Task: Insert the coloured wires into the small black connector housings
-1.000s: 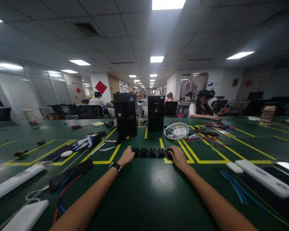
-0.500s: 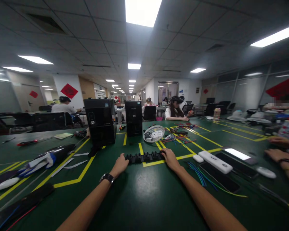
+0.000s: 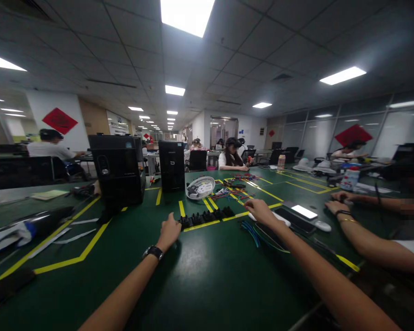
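My left hand (image 3: 169, 231), with a dark watch at the wrist, is closed at the left end of a row of black plastic parts (image 3: 209, 218). The row lies on the green table along a yellow tape line, its upper side notched and uneven. Its exact kind is too small to make out. Off the row's right end, my right hand (image 3: 264, 212) hangs over the table with its fingers stretched out, apart from the row. Beneath and beside it are a white device (image 3: 282, 218), partly hidden, and a bundle of blue wires (image 3: 250, 233).
Two black computer towers (image 3: 117, 172) stand at the back left. A white basket (image 3: 200, 187) holds small parts, with coloured wires (image 3: 239, 188) beside it. Dark phones (image 3: 293, 220) lie to the right, near a co-worker's hands (image 3: 341, 204). Gloves (image 3: 12, 236) lie left.
My right hand has let go of the right end of the black row and moved right. My left hand stays at its left end. The view has turned right.
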`<state>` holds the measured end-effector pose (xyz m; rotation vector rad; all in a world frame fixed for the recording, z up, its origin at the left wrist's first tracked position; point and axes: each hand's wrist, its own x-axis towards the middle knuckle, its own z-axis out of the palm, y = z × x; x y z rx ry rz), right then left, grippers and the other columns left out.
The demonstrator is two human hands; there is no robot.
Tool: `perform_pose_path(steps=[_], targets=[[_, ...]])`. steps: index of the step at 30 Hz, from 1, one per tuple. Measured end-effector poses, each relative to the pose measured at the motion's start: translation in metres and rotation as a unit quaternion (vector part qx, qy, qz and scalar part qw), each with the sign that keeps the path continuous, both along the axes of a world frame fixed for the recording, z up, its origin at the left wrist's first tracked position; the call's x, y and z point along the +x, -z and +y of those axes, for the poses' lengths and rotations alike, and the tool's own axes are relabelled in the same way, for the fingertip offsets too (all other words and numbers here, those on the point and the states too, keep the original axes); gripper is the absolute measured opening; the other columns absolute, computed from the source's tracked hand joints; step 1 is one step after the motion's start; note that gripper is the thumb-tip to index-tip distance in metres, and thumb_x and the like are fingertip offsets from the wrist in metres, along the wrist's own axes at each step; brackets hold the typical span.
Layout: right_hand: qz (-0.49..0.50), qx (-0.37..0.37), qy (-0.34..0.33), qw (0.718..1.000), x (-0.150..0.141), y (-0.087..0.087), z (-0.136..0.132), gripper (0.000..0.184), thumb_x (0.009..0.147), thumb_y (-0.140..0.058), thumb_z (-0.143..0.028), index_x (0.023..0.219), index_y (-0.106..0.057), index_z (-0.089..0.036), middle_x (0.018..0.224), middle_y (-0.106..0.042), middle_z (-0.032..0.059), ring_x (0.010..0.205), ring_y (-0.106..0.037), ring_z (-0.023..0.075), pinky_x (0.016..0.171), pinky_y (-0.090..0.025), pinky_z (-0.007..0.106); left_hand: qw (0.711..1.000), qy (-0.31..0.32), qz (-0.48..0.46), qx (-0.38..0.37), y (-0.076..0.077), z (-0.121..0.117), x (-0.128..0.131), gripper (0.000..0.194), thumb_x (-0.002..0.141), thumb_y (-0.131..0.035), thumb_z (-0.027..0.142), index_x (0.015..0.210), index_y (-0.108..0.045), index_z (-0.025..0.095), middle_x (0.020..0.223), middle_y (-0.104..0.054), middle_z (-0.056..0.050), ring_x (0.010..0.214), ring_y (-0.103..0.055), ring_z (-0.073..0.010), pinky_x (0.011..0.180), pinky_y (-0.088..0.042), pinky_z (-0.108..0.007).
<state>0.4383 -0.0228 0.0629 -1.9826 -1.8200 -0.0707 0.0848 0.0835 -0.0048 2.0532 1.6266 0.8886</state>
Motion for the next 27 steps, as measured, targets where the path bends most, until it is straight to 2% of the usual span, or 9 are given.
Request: perform_pose_path(steps=[2, 4, 6, 8, 12, 16, 20, 24, 27], targets=[[-0.013, -0.055, -0.003, 0.998, 0.012, -0.003, -0.029, 0.018, 0.081, -0.055, -0.021, 0.087, -0.071, -0.018, 0.087, -0.071, 0.0066, 0.082, -0.064, 0.0194, 0.072, -0.042, 0.025, 0.999, -0.004, 0.024, 0.041, 0.002, -0.002, -0.001, 0.056, 0.078, -0.049, 0.022, 0.132, -0.037, 0.008, 0.111, -0.062, -0.018, 0.111, -0.054, -0.0289, 0.093, -0.037, -0.039], [-0.024, -0.107, -0.006, 0.994, 0.017, 0.002, -0.056, 0.012, 0.075, -0.062, -0.021, 0.079, -0.072, -0.018, 0.079, -0.071, 0.0053, 0.075, -0.064, 0.0191, 0.066, -0.041, 0.024, 0.997, 0.001, 0.037, 0.064, 0.003, -0.002, -0.002, 0.059, 0.077, -0.051, 0.024, 0.132, -0.036, 0.01, 0.117, -0.059, -0.018, 0.114, -0.051, -0.0289, 0.097, -0.034, -0.041], [-0.034, -0.139, -0.005, 0.99, 0.016, 0.011, -0.075, 0.011, 0.071, -0.066, -0.022, 0.079, -0.072, -0.018, 0.078, -0.07, 0.0047, 0.074, -0.064, 0.019, 0.063, -0.04, 0.024, 0.998, 0.026, 0.03, 0.052, 0.003, -0.003, 0.001, 0.061, 0.077, -0.052, 0.025, 0.133, -0.035, 0.011, 0.12, -0.057, -0.017, 0.115, -0.052, -0.0282, 0.098, -0.034, -0.04], [-0.044, -0.143, 0.01, 0.989, 0.012, 0.02, -0.083, 0.014, 0.076, -0.062, -0.025, 0.084, -0.072, -0.019, 0.084, -0.071, 0.0058, 0.079, -0.064, 0.0191, 0.065, -0.04, 0.023, 0.997, 0.068, 0.022, 0.02, -0.001, -0.004, 0.005, 0.061, 0.077, -0.053, 0.027, 0.133, -0.035, 0.013, 0.121, -0.056, -0.016, 0.114, -0.052, -0.0277, 0.097, -0.036, -0.039], [-0.062, -0.121, 0.075, 0.988, 0.004, 0.029, -0.067, 0.025, 0.087, -0.047, -0.027, 0.087, -0.07, -0.016, 0.092, -0.069, 0.0121, 0.088, -0.064, 0.0216, 0.072, -0.041, 0.028, 0.992, 0.126, 0.005, -0.017, -0.009, -0.008, 0.011, 0.059, 0.074, -0.059, 0.031, 0.128, -0.04, 0.016, 0.121, -0.057, -0.014, 0.113, -0.053, -0.028, 0.093, -0.04, -0.037], [-0.061, -0.117, 0.137, 0.982, -0.001, 0.027, -0.035, 0.02, 0.079, -0.058, -0.028, 0.089, -0.069, -0.014, 0.095, -0.068, 0.017, 0.089, -0.065, 0.0272, 0.07, -0.043, 0.032, 0.989, 0.13, -0.065, 0.014, -0.001, -0.016, 0.005, 0.056, 0.068, -0.064, 0.031, 0.119, -0.048, 0.015, 0.116, -0.057, -0.013, 0.11, -0.054, -0.0284, 0.095, -0.039, -0.037], [-0.047, -0.116, 0.16, 0.979, -0.004, 0.024, -0.014, 0.027, 0.07, -0.067, -0.031, 0.092, -0.068, -0.015, 0.1, -0.068, 0.0174, 0.089, -0.066, 0.0299, 0.066, -0.047, 0.033, 0.982, 0.103, -0.143, 0.065, 0.01, -0.04, -0.004, 0.056, 0.061, -0.068, 0.033, 0.112, -0.055, 0.015, 0.112, -0.055, -0.011, 0.106, -0.055, -0.0289, 0.097, -0.039, -0.039], [-0.033, -0.131, 0.175, 0.975, -0.007, 0.022, -0.004, 0.027, 0.066, -0.068, -0.031, 0.088, -0.069, -0.015, 0.09, -0.071, 0.0167, 0.08, -0.068, 0.0292, 0.061, -0.047, 0.033, 0.972, 0.081, -0.219, -0.026, 0.006, -0.08, -0.011, 0.053, 0.052, -0.073, 0.03, 0.103, -0.06, 0.02, 0.104, -0.059, -0.008, 0.103, -0.057, -0.0299, 0.092, -0.044, -0.04], [-0.028, -0.132, 0.188, 0.973, -0.009, 0.013, -0.004, 0.024, 0.067, -0.066, -0.031, 0.086, -0.07, -0.015, 0.085, -0.071, 0.0155, 0.077, -0.068, 0.0271, 0.06, -0.047, 0.031, 0.942, 0.094, -0.293, -0.132, 0.004, -0.103, -0.018, 0.06, 0.051, -0.076, 0.028, 0.106, -0.056, 0.021, 0.093, -0.064, -0.006, 0.085, -0.064, -0.0267, 0.078, -0.051, -0.039]])
